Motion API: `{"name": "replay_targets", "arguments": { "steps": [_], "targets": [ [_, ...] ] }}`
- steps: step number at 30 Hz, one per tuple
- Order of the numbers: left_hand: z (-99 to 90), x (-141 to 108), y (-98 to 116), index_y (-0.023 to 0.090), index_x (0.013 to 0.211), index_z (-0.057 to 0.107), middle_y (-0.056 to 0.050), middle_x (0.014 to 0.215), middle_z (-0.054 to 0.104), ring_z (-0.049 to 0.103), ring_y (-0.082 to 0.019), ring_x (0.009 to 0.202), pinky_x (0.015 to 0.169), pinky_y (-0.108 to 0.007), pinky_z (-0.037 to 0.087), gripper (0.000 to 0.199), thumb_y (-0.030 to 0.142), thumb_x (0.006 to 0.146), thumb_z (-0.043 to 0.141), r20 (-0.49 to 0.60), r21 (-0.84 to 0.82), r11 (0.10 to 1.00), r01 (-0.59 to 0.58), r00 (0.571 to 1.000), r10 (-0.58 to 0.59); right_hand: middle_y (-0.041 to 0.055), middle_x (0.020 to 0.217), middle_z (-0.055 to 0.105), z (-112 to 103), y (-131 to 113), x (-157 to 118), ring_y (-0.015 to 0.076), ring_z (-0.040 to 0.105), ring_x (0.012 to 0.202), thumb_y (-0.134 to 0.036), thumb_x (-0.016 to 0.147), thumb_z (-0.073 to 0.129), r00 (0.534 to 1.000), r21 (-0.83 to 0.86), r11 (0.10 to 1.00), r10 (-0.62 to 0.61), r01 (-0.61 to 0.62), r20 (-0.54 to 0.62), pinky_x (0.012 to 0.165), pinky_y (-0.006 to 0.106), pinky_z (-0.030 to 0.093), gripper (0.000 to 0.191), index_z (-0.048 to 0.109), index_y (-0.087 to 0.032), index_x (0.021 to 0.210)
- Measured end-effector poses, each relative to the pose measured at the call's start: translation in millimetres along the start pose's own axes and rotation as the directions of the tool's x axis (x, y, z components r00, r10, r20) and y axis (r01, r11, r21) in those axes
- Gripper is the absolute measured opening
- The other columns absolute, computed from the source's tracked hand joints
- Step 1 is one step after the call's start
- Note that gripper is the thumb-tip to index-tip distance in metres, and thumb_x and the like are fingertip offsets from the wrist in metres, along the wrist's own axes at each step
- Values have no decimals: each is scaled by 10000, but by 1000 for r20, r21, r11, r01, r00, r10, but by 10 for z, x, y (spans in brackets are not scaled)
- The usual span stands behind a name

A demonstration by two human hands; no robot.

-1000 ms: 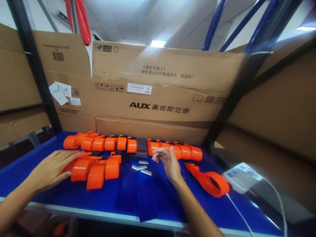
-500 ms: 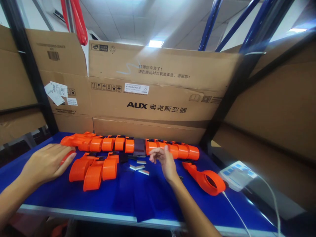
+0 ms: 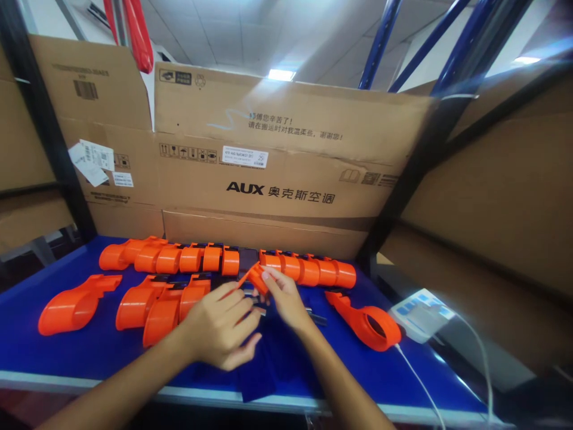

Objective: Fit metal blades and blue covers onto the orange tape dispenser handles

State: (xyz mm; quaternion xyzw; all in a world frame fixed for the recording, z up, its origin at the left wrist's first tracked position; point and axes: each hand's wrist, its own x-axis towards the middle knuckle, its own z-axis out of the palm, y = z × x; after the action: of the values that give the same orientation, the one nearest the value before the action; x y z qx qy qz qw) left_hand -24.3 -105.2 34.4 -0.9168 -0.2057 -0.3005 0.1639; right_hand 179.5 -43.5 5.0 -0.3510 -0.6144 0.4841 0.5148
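Note:
In front of me both hands meet at an orange plastic loop piece, partly covered by fingers. My right hand is closed on it, its thumb pressed on the near side. From the left, my left hand pinches a thin orange edge of the same piece, its lower fingers curled loosely. Behind and beneath the hands lie small metal strips, mostly hidden. Left of my left hand stands a group of similar orange loops with black parts on top.
A row of orange loops runs along the back, with a dark block among them. Single orange loops lie at left and right. A white device with a cable sits right. Cardboard walls the blue table.
My left hand has moved from the far left to the middle, uncovering a loop there. My right hand, earlier apparently empty, now grips an orange piece together with the left.

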Motion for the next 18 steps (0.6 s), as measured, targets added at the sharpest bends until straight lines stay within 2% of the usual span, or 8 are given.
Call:
{"name": "replay_targets", "arguments": {
  "steps": [3, 5, 8, 10, 11, 14, 16, 18],
  "targets": [
    [140, 59, 22, 204, 1269, 661, -133, 1195, 720, 659, -330, 1130, 1075, -557, 443, 423, 333, 869, 618, -39, -188, 981, 56, 997, -64, -6, 606, 637, -62, 13, 18, 111, 457, 452, -558, 868, 663, 995, 4, 1000, -2, 3, -105, 419, 228, 333, 385, 717, -191, 971],
    [203, 108, -10, 239, 1359, 603, -118, 1354, 646, 588, -326, 1260, 1120, -542, 406, 484, 356, 890, 612, -96, -407, 902, 144, 975, -199, -19, 572, 601, -100, 16, 32, 101, 420, 440, -544, 846, 691, 983, 37, 999, -2, 9, -182, 404, 220, 293, 362, 704, -185, 887],
    [319, 237, -91, 285, 1443, 523, -83, 1536, 483, 449, -301, 1409, 1149, -501, 386, 489, 377, 963, 523, -101, -751, 590, 297, 831, -548, -31, 545, 570, -135, 10, 50, 90, 378, 418, -528, 836, 703, 971, 112, 994, 25, 1, -236, 384, 213, 241, 347, 679, -184, 881],
    [425, 340, -139, 291, 1459, 502, -78, 1547, 469, 440, -299, 1416, 1126, -472, 416, 524, 408, 952, 562, 48, -891, 299, 342, 725, -687, -37, 542, 562, -145, 3, 57, 81, 344, 398, -535, 840, 693, 968, 147, 989, 30, 7, -249, 371, 214, 220, 356, 663, -186, 905],
    [481, 386, -158, 281, 1438, 528, -88, 1506, 518, 489, -305, 1376, 1099, -461, 442, 534, 419, 928, 606, 153, -923, 157, 352, 709, -689, -41, 538, 553, -148, -1, 59, 78, 331, 391, -543, 840, 689, 965, 152, 988, 24, 16, -261, 367, 214, 215, 364, 657, -187, 911],
    [630, 465, -196, 214, 1321, 633, -120, 1266, 693, 677, -293, 1112, 943, -413, 533, 488, 444, 890, 652, 374, -924, -153, 350, 749, -547, -42, 540, 542, -152, -9, 54, 79, 339, 393, -580, 853, 659, 958, 89, 996, 2, 25, -288, 365, 210, 224, 405, 657, -188, 956],
    [696, 465, -209, 174, 1238, 673, -114, 1101, 741, 728, -238, 864, 788, -347, 558, 475, 456, 855, 687, 406, -914, -215, 345, 743, -532, -34, 557, 555, -153, -6, 47, 93, 381, 408, -612, 869, 625, 968, 1, 1000, -5, 6, -252, 373, 212, 259, 459, 665, -190, 1046],
    [730, 441, -219, 147, 1174, 686, -95, 972, 750, 699, -176, 664, 654, -285, 529, 489, 467, 808, 730, 406, -912, -218, 348, 684, -606, -14, 610, 591, -158, 8, 45, 124, 463, 450, -656, 904, 538, 981, -65, 998, -16, 4, -192, 399, 230, 337, 537, 646, -200, 1167]
  ]
}}
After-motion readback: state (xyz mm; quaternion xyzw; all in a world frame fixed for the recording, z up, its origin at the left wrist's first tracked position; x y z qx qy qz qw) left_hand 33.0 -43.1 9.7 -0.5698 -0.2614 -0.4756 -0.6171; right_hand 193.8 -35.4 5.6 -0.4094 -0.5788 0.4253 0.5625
